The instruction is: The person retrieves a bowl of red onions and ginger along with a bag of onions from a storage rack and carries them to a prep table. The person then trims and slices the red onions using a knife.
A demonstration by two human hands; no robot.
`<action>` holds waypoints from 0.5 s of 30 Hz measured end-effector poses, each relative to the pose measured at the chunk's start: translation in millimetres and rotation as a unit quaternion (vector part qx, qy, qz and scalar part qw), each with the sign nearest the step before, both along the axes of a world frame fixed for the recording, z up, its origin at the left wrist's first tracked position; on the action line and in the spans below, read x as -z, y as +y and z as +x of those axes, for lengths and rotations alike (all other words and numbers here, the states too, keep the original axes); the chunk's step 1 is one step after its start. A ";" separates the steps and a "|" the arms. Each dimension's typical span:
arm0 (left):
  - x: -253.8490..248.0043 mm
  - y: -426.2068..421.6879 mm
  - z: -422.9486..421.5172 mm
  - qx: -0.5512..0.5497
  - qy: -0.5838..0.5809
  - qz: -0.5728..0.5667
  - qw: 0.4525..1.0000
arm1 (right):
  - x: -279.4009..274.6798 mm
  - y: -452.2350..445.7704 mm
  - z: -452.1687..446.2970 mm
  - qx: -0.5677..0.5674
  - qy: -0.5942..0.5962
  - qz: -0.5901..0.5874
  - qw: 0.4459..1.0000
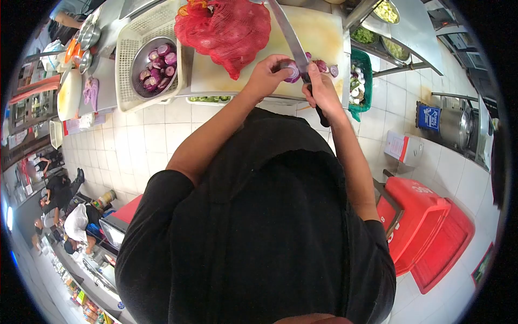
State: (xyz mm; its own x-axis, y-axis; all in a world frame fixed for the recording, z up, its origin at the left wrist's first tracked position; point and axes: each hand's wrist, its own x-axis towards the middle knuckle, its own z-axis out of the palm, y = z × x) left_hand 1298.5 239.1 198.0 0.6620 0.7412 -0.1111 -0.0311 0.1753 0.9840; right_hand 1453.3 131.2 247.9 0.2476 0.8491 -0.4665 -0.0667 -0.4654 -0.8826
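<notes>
My left hand [267, 75] is closed around a red onion [291, 71] with a pale cut face, above the front of the white cutting board [216, 75]. Just right of it, my right hand [324, 89] grips a large knife [291, 36] by its black handle, the blade pointing away from me. Cut onion pieces [322, 66] lie on the board beside the knife. A red mesh sack of onions [224, 33] rests on the board beyond my left hand. Farther left, a metal bowl [141, 89] holds several purple onions [160, 65].
The bowl stands inside a cream plastic basket [123, 65]. A green bin [368, 81] with scraps hangs by the board's right side. Metal shelving [415, 32] with food containers stands right. A red lidded bin [415, 221] is behind on the right; other people [78, 224] work far left.
</notes>
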 end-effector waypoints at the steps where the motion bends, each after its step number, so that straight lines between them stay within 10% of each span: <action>1: 1.9 0.8 -1.8 0.003 -0.009 -0.011 1.000 | 0.6 1.0 1.2 0.020 0.020 0.002 1.000; 15: 6.3 -4.2 1.7 0.055 -0.015 -0.082 0.995 | -10.9 -6.7 16.8 -0.046 0.096 -0.026 0.994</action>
